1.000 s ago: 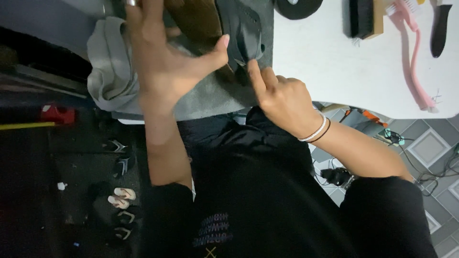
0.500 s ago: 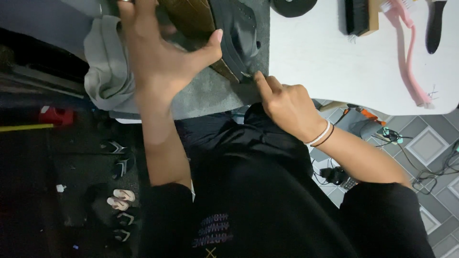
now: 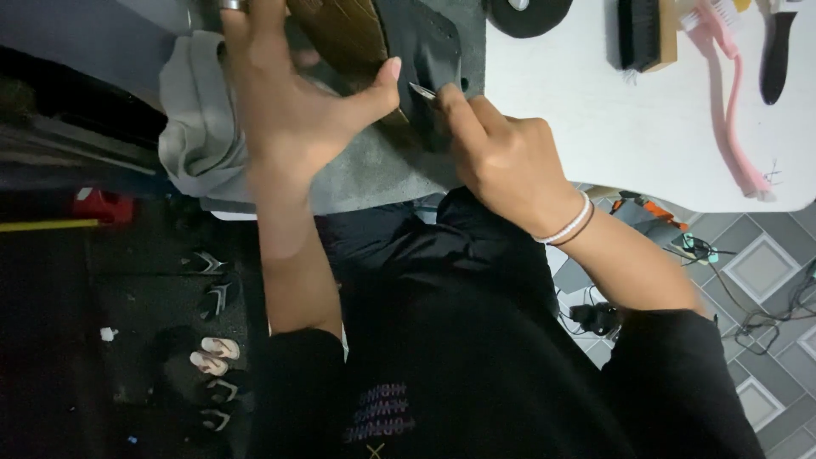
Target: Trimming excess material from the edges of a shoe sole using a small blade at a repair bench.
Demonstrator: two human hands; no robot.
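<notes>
A dark shoe (image 3: pixel 421 51) with a brown sole is seen lying on a grey towel (image 3: pixel 357 170) at the near edge of the white table (image 3: pixel 646 144). The left hand (image 3: pixel 289 102) is spread wide over the shoe's sole side, thumb stretched toward the dark upper; it is pressed on the shoe rather than closed round it. Just right of the shoe, the right hand (image 3: pixel 501 153) is pinched shut on a thin metal tool (image 3: pixel 422 91), its tip laid against the upper. The shoe's long axis runs away from the body. Farther right of the shoe, brushes (image 3: pixel 646 34) and a pink-handled brush (image 3: pixel 735 110) are laid out.
</notes>
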